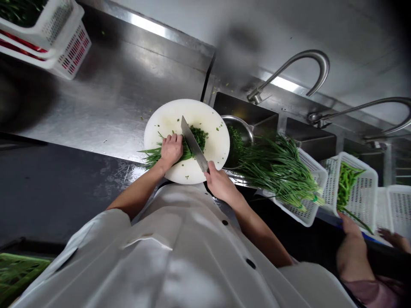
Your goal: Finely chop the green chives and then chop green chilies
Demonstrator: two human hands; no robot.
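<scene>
On a round white cutting board [210,113], my left hand [172,149] presses down on a bunch of green chives [152,157], fingers curled over the stalks. My right hand [220,182] grips the handle of a kitchen knife [195,145]. Its broad blade points away from me and lies across the cut end of the bunch, just right of my left fingers. Chopped chives [201,137] are heaped beyond the blade, and small bits are scattered over the board.
Right of the board, a metal bowl [252,130] holds chopped greens. Long chives [276,169] lie over a white basket [310,218]. A co-worker's arm [353,246] reaches to a basket of green peppers [348,182]. Faucets [317,64] rise behind the sinks; stacked baskets [69,55] stand far left.
</scene>
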